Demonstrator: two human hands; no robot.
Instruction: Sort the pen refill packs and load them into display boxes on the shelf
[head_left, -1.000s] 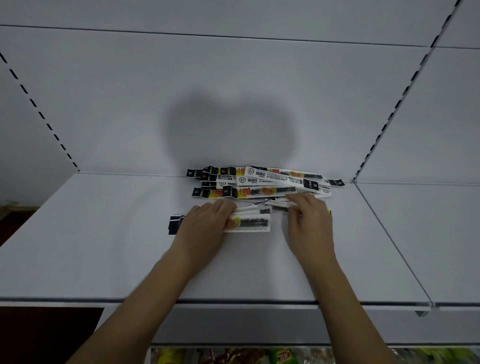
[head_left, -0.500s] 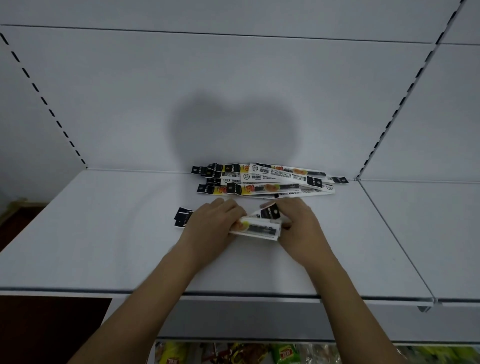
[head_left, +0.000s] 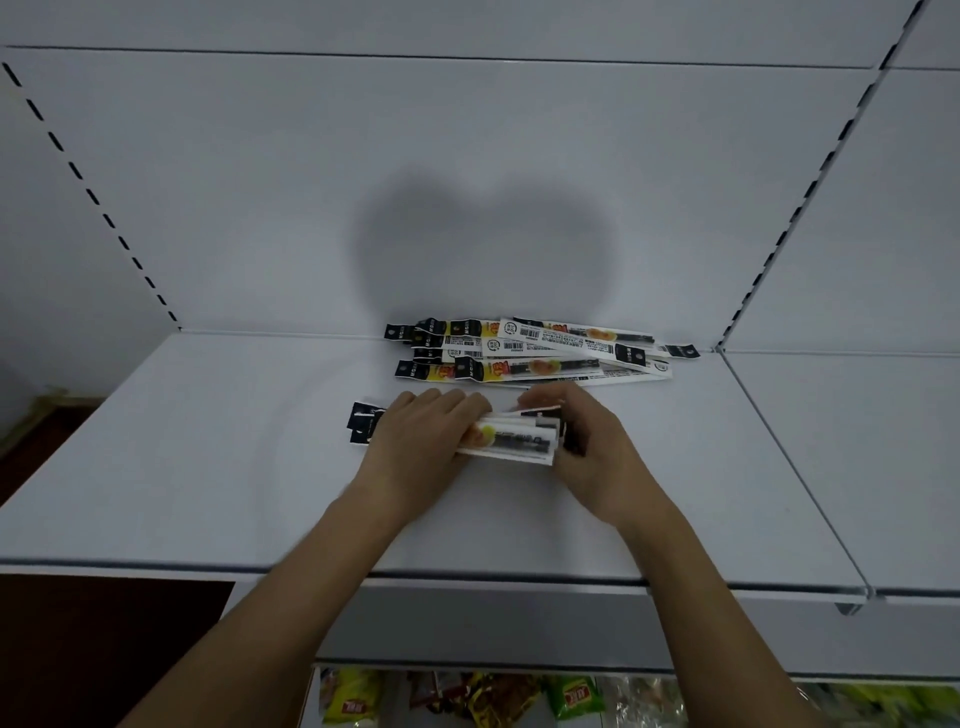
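A small stack of pen refill packs (head_left: 511, 441), white with black and yellow print, lies on the white shelf (head_left: 208, 467) between my hands. My left hand (head_left: 415, 441) covers the stack's left part, fingers laid over it, with black header tabs (head_left: 363, 422) sticking out to its left. My right hand (head_left: 587, 441) grips the stack's right end, fingers curled round it. Behind them a loose pile of several more refill packs (head_left: 530, 353) lies near the shelf's back wall. No display box is in view.
The white back panel (head_left: 467, 182) rises behind the pile. A slotted upright (head_left: 810, 192) and a seam divide this shelf from the neighbouring one (head_left: 857, 457) on the right. Below the shelf edge hang colourful snack packets (head_left: 467, 699).
My right hand came off the far pile with packs and closed on the right end of the stack; both hands pushed the packs together into one bundle, slightly nearer to me.
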